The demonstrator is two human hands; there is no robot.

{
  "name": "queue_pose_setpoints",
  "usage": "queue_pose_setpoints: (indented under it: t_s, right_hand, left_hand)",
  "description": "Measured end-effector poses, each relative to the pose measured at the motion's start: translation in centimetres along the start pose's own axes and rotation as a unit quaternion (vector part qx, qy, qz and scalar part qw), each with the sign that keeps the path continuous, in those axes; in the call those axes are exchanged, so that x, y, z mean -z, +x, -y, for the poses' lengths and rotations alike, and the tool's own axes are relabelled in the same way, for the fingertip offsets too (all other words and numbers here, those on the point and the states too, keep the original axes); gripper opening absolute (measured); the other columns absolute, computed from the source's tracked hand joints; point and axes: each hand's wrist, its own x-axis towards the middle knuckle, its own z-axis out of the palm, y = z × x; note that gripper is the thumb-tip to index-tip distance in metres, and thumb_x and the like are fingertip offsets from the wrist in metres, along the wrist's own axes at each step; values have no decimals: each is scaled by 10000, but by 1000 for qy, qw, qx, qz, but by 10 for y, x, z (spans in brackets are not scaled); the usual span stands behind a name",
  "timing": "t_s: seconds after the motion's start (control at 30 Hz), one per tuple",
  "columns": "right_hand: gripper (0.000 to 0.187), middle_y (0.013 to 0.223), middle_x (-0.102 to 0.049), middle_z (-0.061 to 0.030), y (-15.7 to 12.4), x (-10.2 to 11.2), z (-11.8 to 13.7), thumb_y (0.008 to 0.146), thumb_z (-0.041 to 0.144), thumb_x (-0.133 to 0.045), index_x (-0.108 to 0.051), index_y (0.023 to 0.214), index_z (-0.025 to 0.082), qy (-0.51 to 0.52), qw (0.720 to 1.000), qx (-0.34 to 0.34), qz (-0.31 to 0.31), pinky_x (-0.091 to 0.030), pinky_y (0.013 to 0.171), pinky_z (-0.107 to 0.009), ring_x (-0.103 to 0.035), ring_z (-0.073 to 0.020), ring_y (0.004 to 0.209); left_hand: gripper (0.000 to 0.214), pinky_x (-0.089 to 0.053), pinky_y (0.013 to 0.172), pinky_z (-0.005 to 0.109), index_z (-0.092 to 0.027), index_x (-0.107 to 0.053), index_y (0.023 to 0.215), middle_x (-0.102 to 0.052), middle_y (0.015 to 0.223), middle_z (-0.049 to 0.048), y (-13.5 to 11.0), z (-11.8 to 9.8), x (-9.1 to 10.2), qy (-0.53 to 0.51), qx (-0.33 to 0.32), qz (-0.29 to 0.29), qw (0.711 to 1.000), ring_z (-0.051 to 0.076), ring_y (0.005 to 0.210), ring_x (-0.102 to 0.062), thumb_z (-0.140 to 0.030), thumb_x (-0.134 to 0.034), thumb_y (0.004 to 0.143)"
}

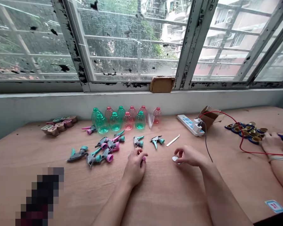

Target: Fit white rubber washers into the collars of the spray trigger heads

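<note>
My left hand point(135, 164) is shut around a small pink plastic part point(144, 158), mostly hidden by my fingers. My right hand point(190, 156) pinches a small white disc point(175, 159) at the tabletop. Between my hands and the left side lie several grey spray trigger heads point(106, 150) with teal and pink parts. Two more trigger heads point(138, 141) sit just above my left hand. A thin white strip point(173, 140) lies above and between my hands.
Several clear green and pink plastic bottles point(119, 118) stand along the wall. A co-worker's hands point(274, 142) work beside blue-and-gold rings point(246, 131). A power strip point(190, 125) trails red and black cables. Stacked pink-and-beige parts point(58, 125) lie at far left. A pixelated patch point(40, 196) covers the lower left.
</note>
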Motion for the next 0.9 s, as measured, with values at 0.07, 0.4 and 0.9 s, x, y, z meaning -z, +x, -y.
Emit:
queue_pose_setpoints:
  t_s: [0.07,0.4,0.9]
  right_hand:
    - [178,760,-694,-35,0,-3,1,618,209,-685,-704,793,183,6,1000,-7,13,-364,495,-220,-605,-163,643]
    - [120,695,-643,-2,5,-12,3,678,210,-621,-685,776,185,25,999,39,12,-365,501,-208,-551,-122,592]
    - [208,592,-579,5,6,-36,42,725,344,-718,-682,704,140,280,941,185,-36,-334,497,-215,-449,-95,536]
  left_hand:
    - [246,-441,908,389,-229,-618,1008,-567,1110,59,0,-1,-1,32,17,1,999,227,1061,-521,-113,-534,808]
    - [312,-394,907,435,-228,-606,1092,-672,1089,56,-1,0,2,73,37,8,997,272,1104,-504,-137,-584,794]
    - [314,-537,716,250,-227,-641,1086,-709,987,28,-5,-17,-2,-229,103,104,962,152,805,-660,-159,-615,780]
